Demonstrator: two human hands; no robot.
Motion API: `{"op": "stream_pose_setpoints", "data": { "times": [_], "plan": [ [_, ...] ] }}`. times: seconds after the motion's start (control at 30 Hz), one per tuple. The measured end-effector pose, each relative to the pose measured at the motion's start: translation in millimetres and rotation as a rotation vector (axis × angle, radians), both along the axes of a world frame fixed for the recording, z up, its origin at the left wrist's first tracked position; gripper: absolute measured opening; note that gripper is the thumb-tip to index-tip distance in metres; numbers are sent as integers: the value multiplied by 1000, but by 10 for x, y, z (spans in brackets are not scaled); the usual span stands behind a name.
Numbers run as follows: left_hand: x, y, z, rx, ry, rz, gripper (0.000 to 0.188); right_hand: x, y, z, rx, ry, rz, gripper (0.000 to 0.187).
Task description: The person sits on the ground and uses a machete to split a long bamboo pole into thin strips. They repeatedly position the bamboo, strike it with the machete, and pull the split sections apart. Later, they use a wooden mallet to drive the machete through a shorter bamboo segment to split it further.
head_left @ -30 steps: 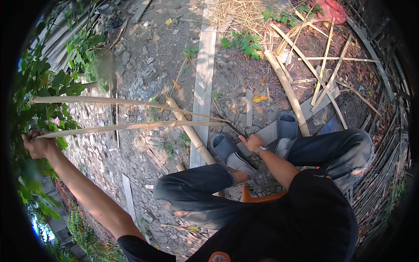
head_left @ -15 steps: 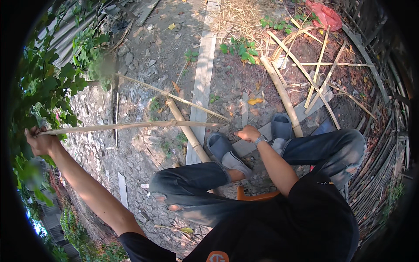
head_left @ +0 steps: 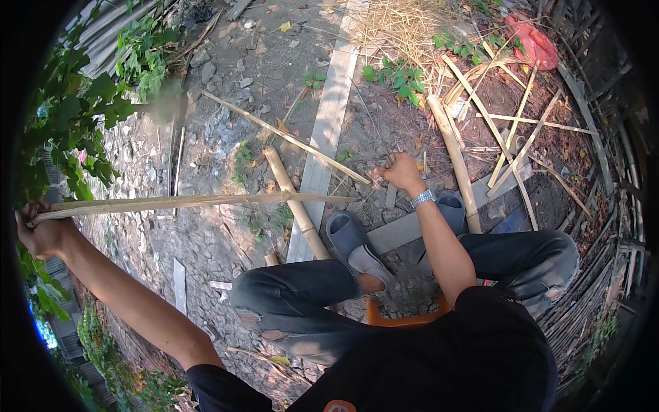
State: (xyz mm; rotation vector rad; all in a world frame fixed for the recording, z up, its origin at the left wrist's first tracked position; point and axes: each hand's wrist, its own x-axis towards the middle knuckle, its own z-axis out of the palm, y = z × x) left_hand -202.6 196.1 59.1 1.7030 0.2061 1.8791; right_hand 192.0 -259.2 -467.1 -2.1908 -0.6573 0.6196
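Note:
Far out to the left, my left hand [head_left: 42, 230] is closed round the end of a long split bamboo strip [head_left: 206, 201]. The strip reaches across level to the middle, tapering to a thin tip near my left slipper [head_left: 350, 237]. My right hand [head_left: 401, 173], with a metal watch on the wrist, has its fingers curled in beyond that tip, apart from the strip. A thin dark strand runs up and left from close to it; what the fingers hold, if anything, is too small to name. Another bamboo strip [head_left: 285, 136] lies slanting on the ground beyond.
Two bamboo poles, a left pole [head_left: 296, 202] and a right pole [head_left: 454, 161], lie by my feet. A long plank [head_left: 333, 103] runs away from me. Crossed bamboo strips [head_left: 511, 147] and a red plastic bag [head_left: 532, 42] lie right. Leafy plants [head_left: 75, 117] crowd the left; I sit on an orange stool [head_left: 405, 320].
My left hand has moved further left, drawing the bamboo strip with it. My right hand has moved up and away from my feet. The view has shifted slightly.

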Motion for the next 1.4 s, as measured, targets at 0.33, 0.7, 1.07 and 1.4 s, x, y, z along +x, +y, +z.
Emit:
{"op": "stream_pose_setpoints", "data": {
  "times": [0.33, 0.7, 1.07, 1.4],
  "plan": [
    [-8, -363, -46, -5, -27, -10, 25, -658, 1026, -1535, -218, -289, 166, 34],
    [-194, -744, -120, 38, -31, -142, 31, -180, 375, -1408, 127, 180, 106, 32],
    [83, -1346, -198, 77, -199, -94, 31, 420, -1413, 221, 617, 480, -167, 32],
    [1129, -2416, -79, 255, -128, 86, 45, 886, -3841, 1302, 414, -117, -627, 26]
  ]
}}
